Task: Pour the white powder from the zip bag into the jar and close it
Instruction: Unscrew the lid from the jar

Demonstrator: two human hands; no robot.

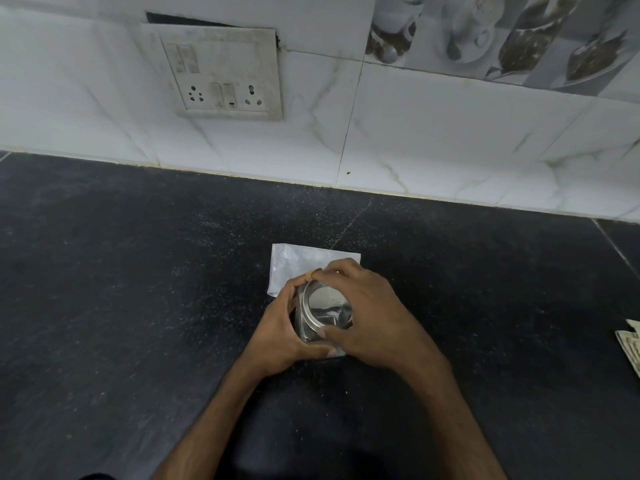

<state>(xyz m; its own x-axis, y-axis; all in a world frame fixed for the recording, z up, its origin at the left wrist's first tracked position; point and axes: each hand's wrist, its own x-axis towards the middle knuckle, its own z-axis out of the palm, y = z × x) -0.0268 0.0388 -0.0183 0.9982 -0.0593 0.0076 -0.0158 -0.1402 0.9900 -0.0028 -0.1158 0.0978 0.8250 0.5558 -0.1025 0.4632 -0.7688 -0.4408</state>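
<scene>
Head — clear jar (304, 332) w/ metal lid (325, 303)

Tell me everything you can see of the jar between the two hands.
The clear glass-like jar stands on the black speckled countertop, topped by a round silvery metal lid with a see-through window. The left hand grips its side; the right hand curls over the lid. A flat clear zip bag lies just behind it.

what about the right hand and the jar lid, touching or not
Touching. The head view shows the right hand curled round the lid, fingers and thumb on its rim, no gap.
</scene>
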